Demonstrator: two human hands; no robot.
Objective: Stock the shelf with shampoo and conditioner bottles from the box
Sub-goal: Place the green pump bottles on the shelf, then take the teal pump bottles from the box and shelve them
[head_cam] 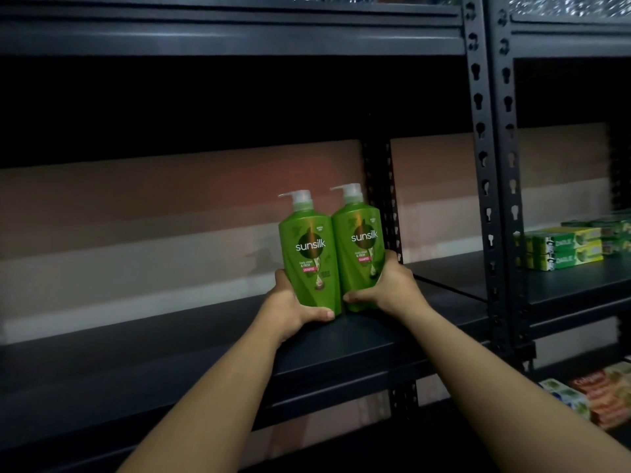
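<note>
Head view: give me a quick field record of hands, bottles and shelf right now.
left hand: grips left green shampoo bottle near its base
right hand: grips right green shampoo bottle near its base
bottles: upright, side by side, labels facing the camera
shelf: dark metal, bottles at its right end
neighbouring bay: green cartons

Two bare forearms reach in from the lower edge. No sleeves, gloves, watch or rings show. The left hand [290, 307] and right hand [392, 286] have short, unpainted nails on the thumbs.
</note>
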